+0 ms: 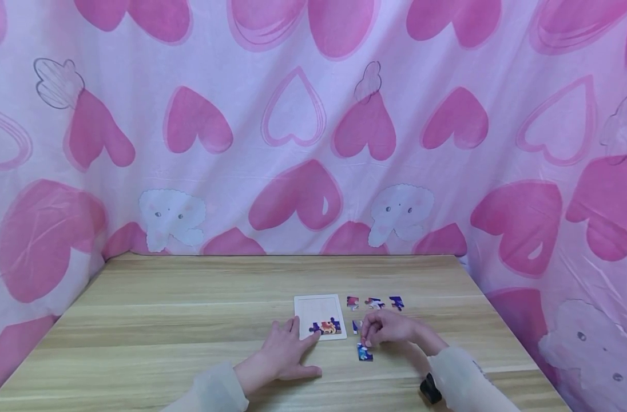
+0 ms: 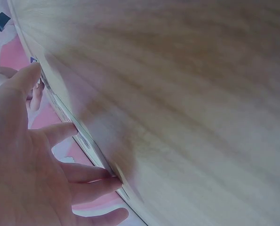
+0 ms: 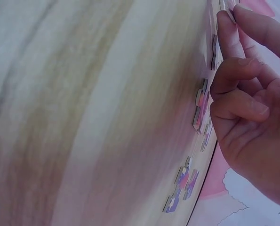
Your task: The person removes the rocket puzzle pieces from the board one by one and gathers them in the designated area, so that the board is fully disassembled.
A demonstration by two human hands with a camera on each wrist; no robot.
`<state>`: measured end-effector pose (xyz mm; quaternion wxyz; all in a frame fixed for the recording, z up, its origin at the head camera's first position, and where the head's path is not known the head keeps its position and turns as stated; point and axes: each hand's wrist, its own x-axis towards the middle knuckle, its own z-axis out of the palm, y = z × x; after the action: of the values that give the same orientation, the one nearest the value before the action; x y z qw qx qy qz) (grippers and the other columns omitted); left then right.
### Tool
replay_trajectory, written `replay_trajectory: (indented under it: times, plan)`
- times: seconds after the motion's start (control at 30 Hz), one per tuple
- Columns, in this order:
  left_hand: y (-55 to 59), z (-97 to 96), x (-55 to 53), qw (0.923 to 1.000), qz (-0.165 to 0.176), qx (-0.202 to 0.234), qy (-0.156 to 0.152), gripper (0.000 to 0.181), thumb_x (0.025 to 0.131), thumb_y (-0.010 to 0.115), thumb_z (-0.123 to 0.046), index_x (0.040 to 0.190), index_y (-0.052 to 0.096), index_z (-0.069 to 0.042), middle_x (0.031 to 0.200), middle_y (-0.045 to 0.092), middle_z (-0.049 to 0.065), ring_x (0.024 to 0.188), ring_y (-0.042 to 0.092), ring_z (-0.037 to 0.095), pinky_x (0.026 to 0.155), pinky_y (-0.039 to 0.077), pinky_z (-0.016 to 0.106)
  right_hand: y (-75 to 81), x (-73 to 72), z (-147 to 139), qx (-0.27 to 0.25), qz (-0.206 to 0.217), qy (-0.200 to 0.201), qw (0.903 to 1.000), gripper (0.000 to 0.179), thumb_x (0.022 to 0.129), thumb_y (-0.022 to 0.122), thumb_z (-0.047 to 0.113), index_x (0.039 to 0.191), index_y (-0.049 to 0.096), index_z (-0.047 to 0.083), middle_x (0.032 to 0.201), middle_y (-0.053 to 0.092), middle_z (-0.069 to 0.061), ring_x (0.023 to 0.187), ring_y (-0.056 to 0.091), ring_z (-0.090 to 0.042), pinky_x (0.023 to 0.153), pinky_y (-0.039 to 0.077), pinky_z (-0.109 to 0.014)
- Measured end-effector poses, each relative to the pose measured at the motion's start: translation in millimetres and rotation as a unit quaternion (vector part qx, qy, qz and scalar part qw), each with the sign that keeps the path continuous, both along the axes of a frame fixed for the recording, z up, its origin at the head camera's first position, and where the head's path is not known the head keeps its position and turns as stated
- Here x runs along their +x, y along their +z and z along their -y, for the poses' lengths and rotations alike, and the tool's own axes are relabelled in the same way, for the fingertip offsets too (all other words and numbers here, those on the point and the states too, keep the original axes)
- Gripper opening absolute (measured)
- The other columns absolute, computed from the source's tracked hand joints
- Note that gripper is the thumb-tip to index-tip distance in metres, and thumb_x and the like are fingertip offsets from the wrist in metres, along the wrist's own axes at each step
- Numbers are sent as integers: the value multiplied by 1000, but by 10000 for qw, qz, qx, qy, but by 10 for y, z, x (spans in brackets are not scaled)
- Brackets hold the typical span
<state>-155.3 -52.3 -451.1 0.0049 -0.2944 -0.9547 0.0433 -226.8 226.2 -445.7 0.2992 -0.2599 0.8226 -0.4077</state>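
A shallow pale puzzle tray (image 1: 305,309) lies on the table, with joined jigsaw pieces (image 1: 328,327) along its near side. My left hand (image 1: 288,350) is spread flat at the tray's near left corner, fingertips on its frame and by the joined pieces. In the left wrist view, that left hand (image 2: 41,160) shows its fingers extended along the tray's edge. Right of the tray, my right hand (image 1: 388,328) pinches a blue jigsaw piece (image 1: 365,353) between thumb and forefinger. The right wrist view shows the right hand (image 3: 252,89) with its other fingers bent.
Loose jigsaw pieces lie right of the tray: a red one (image 1: 352,302), a white and red one (image 1: 375,303), a dark blue one (image 1: 396,302), and one partly hidden (image 1: 357,327) behind the right hand. A black object (image 1: 430,389) is by the right sleeve. A pink heart-patterned curtain (image 1: 293,131) surrounds the table.
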Motion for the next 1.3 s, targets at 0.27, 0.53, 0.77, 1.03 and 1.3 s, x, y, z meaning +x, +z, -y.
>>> replay_trajectory:
  times: [0.27, 0.53, 0.77, 1.03, 1.3]
  plan:
    - [-10, -2, -3, 10000, -3, -32, 0, 76, 71, 34, -76, 131, 42, -31, 125, 42, 26, 113, 42, 36, 84, 33, 56, 3, 6, 11, 51, -24, 34, 10000, 16, 74, 62, -1, 89, 59, 4, 80, 58, -5, 69, 51, -16, 61, 41, -26]
    - [-5, -3, -2, 10000, 15, -38, 10, 76, 71, 34, -76, 131, 42, -30, 125, 42, 27, 113, 42, 36, 84, 33, 56, 19, 22, 19, 356, -149, -14, 9993, 14, 75, 63, 0, 87, 59, 6, 76, 57, -2, 67, 49, -14, 60, 41, -26]
    - [-3, 0, -1, 10000, -17, -38, -13, 76, 72, 35, -76, 132, 42, -30, 125, 42, 27, 112, 42, 36, 83, 34, 56, 30, 35, 22, 532, -199, -191, 9982, 14, 75, 63, 2, 88, 59, 8, 78, 56, -2, 68, 49, -17, 61, 41, -29]
    - [-1, 0, 3, 10000, -24, -18, -26, 75, 72, 35, -75, 132, 42, -30, 125, 42, 27, 112, 42, 36, 83, 33, 56, 22, 10, 70, 492, -692, -254, 9961, 13, 77, 63, 8, 90, 59, 10, 76, 55, 0, 66, 48, -16, 59, 41, -29]
    - [-18, 4, -8, 10000, -48, -18, -37, 75, 72, 35, -75, 132, 42, -30, 124, 42, 27, 112, 42, 36, 84, 33, 57, -50, -44, 248, 202, -1236, -293, 9917, 9, 81, 62, 11, 90, 60, 10, 71, 53, 1, 62, 47, -13, 57, 41, -26]
